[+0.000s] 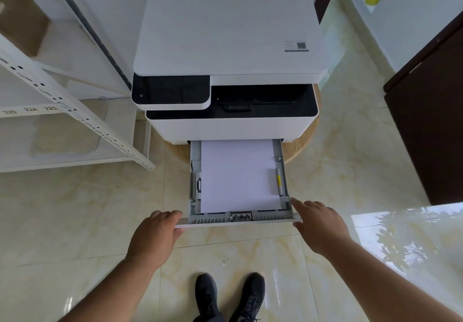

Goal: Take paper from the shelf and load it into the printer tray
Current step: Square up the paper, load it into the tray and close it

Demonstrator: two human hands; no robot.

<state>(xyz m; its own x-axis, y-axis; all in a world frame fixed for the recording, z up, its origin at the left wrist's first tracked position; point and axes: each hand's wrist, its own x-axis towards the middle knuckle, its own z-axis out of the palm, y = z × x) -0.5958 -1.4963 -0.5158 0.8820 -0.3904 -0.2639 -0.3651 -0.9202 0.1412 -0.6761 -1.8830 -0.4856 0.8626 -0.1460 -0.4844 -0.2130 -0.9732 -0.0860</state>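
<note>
A white printer [225, 36] with a black front panel stands on a low round wooden stand. Its grey paper tray [238, 217] is pulled out toward me. A stack of white paper [238, 176] lies flat inside the tray between the side guides. My left hand [155, 234] grips the left end of the tray's white front panel, fingers curled around its edge. My right hand [318, 224] rests against the right end of the same panel with its fingers stretched out and apart.
A white metal shelf rack [75, 111] stands to the left, with number labels on one rail. Dark brown furniture [431, 121] stands at the right. The floor is glossy cream tile [75, 221]. My two black shoes [230, 294] are just below the tray.
</note>
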